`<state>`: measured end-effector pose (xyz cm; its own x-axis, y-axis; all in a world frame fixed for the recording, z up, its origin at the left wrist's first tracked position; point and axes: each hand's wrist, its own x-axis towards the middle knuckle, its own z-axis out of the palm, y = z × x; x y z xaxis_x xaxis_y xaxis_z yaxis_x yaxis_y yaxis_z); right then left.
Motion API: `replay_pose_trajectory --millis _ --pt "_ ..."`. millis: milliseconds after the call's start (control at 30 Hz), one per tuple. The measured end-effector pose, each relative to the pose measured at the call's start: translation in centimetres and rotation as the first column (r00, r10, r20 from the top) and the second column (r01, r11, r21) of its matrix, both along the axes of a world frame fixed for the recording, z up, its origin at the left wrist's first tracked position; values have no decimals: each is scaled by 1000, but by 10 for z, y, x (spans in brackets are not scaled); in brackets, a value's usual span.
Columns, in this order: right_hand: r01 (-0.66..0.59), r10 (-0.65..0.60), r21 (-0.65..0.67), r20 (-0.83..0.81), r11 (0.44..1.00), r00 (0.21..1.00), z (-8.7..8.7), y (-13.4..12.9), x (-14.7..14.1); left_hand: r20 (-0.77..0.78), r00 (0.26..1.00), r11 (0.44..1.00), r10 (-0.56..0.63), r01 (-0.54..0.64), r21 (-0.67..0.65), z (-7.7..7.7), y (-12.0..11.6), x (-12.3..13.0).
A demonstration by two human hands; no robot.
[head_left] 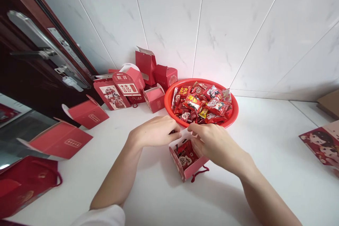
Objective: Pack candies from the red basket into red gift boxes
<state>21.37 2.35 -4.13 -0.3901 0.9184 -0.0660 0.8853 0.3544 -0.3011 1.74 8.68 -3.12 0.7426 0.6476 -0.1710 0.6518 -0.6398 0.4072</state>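
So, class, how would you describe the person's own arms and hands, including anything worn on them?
Both the left hand and the right hand are ungloved, with no ring, watch or bracelet visible. A plain white sleeve shows on the left arm at the picture's bottom edge; the right arm is bare as far as it shows.

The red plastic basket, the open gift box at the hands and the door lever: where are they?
Red plastic basket (235, 106): head view, on the rim's right side.
Open gift box (195, 168): head view, on its near outer wall.
Door lever (35, 54): head view, on the lever's arm.
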Motion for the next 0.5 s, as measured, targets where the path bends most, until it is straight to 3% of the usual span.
replay_pose_trajectory --millis 100,200,300,400,500 --pt "13 -13 1 -95 1000 995 4 -2 9 -92 996 999 12 -15 -36 1 0 1" --pt "3 -1 7 -280 1000 960 10 -5 16 -41 999 1000 23 -22 13 6 -1 -2" --pt "46 -15 45 -530 998 848 13 -4 20 230 972 989 54 -83 121 14 -6 -8" --pt "92 -13 70 -724 993 689 12 1 19 507 862 986 -5 -80 146 17 -12 -13" --pt "75 21 78 -820 994 572 10 8 17 630 776 989 -27 -72 132 14 -16 -10"
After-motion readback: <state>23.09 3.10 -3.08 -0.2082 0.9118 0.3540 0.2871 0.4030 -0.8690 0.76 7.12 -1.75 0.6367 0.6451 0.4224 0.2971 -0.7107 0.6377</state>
